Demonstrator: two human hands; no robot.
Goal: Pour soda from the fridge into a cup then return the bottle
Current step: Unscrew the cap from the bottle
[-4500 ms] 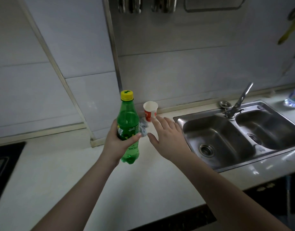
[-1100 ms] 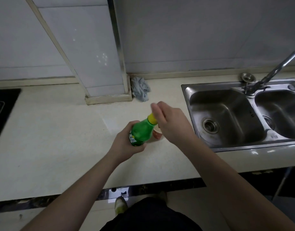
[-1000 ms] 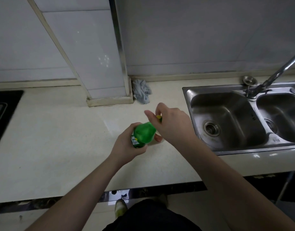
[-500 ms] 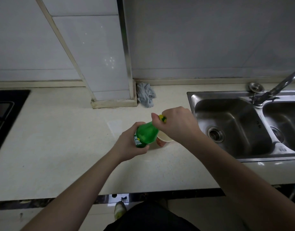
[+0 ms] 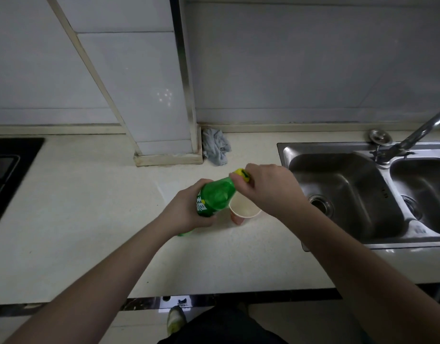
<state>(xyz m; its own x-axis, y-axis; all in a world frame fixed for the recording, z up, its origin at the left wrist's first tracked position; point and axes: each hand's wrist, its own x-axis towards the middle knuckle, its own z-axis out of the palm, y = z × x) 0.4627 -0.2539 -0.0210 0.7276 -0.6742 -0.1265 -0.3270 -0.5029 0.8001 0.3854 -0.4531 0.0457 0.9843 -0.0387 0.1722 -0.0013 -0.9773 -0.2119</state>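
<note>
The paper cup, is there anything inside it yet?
The paper cup shows a pale, bare inner wall, with no soda visible. The green bottle and the right hand cover part of its mouth, so the bottom cannot be fully seen.

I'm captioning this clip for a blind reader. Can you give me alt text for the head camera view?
A left hand grips a green soda bottle while the right hand pinches its yellow cap, above an empty paper cup on a pale counter. A steel sink lies to the right, a grey rag by the wall.
</note>
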